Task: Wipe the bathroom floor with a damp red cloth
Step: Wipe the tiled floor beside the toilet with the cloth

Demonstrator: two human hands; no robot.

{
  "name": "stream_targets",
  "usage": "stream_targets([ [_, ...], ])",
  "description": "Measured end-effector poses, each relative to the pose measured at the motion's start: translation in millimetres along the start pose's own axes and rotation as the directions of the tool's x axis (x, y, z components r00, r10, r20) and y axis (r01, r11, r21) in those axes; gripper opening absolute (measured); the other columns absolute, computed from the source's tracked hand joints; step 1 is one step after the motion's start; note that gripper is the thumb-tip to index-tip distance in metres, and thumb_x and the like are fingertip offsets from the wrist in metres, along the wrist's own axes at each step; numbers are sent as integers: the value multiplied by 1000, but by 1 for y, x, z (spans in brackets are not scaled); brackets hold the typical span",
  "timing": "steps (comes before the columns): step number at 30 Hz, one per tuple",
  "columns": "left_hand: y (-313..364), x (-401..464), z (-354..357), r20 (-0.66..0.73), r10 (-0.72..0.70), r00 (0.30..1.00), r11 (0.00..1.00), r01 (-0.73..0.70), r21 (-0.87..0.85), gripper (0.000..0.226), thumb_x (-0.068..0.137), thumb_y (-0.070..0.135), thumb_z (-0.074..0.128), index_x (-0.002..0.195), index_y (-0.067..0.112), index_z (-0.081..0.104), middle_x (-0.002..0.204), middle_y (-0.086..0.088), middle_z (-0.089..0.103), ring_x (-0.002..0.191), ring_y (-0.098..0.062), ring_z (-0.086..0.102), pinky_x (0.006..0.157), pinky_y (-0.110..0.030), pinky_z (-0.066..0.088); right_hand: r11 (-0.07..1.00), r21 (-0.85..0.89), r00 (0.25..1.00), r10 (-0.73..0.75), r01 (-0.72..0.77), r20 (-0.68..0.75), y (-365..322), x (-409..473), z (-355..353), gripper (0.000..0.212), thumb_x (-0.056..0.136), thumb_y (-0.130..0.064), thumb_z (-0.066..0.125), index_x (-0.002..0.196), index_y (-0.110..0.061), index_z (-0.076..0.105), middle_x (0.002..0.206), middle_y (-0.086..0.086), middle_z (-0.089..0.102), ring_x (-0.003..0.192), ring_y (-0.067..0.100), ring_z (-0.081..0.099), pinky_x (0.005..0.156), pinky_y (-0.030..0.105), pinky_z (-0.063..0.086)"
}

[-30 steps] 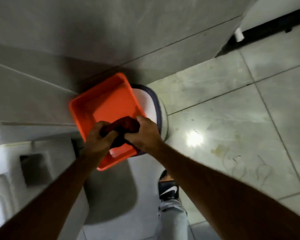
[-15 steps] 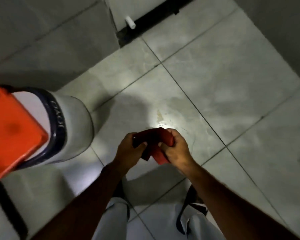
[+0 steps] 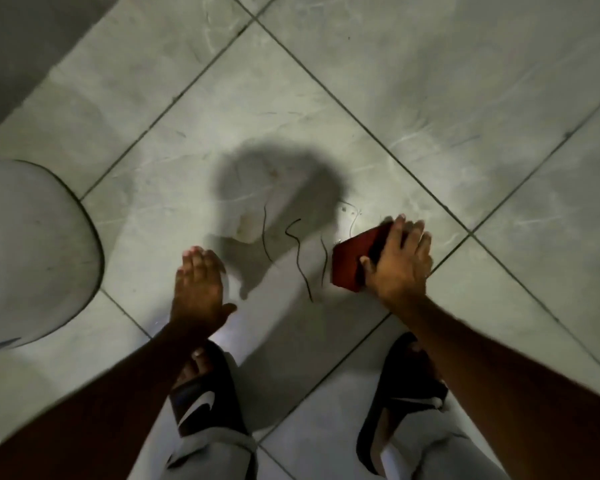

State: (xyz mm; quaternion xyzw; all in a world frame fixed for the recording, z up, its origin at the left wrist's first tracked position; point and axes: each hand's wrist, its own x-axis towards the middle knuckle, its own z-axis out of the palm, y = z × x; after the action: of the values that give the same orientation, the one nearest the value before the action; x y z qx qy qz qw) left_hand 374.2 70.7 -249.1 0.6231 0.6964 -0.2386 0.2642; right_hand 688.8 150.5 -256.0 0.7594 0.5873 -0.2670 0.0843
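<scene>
The folded red cloth (image 3: 352,259) lies flat on the grey tiled floor (image 3: 430,98), right of centre. My right hand (image 3: 399,261) presses down on its right side, fingers spread over it. My left hand (image 3: 198,289) rests flat on the floor to the left, palm down, holding nothing. Between the two hands several dark hair-like strands (image 3: 298,251) and a faint brownish stain (image 3: 246,223) mark the tile.
A white bucket's side (image 3: 32,244) bulges in at the left edge. My feet in black slides (image 3: 205,396) (image 3: 406,393) stand at the bottom of the frame. A dark wall (image 3: 21,46) fills the top left corner. Open tiles stretch ahead and to the right.
Both hands held the cloth up in the air before. Now the cloth is down on the floor under my right hand, my left hand has let go, and my view has dropped closer.
</scene>
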Motion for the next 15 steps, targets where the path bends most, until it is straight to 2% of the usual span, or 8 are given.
stream_targets([
  [1,-8,7,4,-17,-10,1000,1000,10,11,128,64,50,79,144,-11,1,153,-37,4,143,-52,4,117,-57,15,993,-88,995,-80,75,-54,2,-2,13,85,85,-40,61,150,-14,13,156,29,16,142,49,17,108,62,28],
  [3,-20,24,10,13,-47,999,998,47,-42,138,54,51,85,144,-10,0,154,-37,1,143,-51,1,116,-57,12,973,-142,982,-188,182,-29,1,-14,42,75,92,-43,52,152,-16,17,159,28,11,144,49,11,111,64,23],
  [6,-29,44,18,107,-41,993,994,51,-95,144,51,53,85,144,-7,-7,154,-35,-10,144,-48,-9,118,-53,7,946,-189,963,-246,263,111,4,-52,80,75,92,-43,53,152,-16,19,158,29,11,143,52,10,111,67,19],
  [9,-31,46,18,122,-34,992,996,44,-76,145,53,55,84,143,-8,-11,152,-37,-12,143,-51,-8,119,-53,9,889,-184,890,-363,419,276,7,-69,85,77,88,-40,61,151,-18,22,157,28,11,142,54,12,108,71,26],
  [10,-31,46,17,118,-31,992,997,39,-66,145,54,56,83,143,-8,-12,152,-38,-13,143,-51,-8,119,-53,9,888,-178,885,-364,423,289,5,-57,77,76,88,-40,60,151,-19,23,157,29,13,141,55,14,106,71,28],
  [12,-31,46,16,128,-30,991,998,38,-58,144,57,58,80,142,-8,-16,152,-38,-15,142,-51,-9,120,-52,7,895,-198,909,-362,401,205,-7,-6,58,72,90,-42,52,151,-20,21,157,30,13,141,55,15,108,69,26],
  [13,-32,46,15,134,-34,990,997,42,-59,144,58,58,79,141,-8,-18,151,-38,-16,142,-51,-10,120,-52,6,905,-206,926,-347,372,151,-17,31,46,73,91,-44,47,152,-23,15,159,29,7,142,53,10,110,68,22],
  [15,-31,47,15,143,-40,989,998,48,-52,144,59,59,78,141,-8,-20,151,-37,-18,142,-51,-11,120,-51,5,942,-193,959,-254,275,128,-37,105,20,80,90,-50,45,152,-30,-1,160,24,-9,144,50,-5,113,67,13],
])
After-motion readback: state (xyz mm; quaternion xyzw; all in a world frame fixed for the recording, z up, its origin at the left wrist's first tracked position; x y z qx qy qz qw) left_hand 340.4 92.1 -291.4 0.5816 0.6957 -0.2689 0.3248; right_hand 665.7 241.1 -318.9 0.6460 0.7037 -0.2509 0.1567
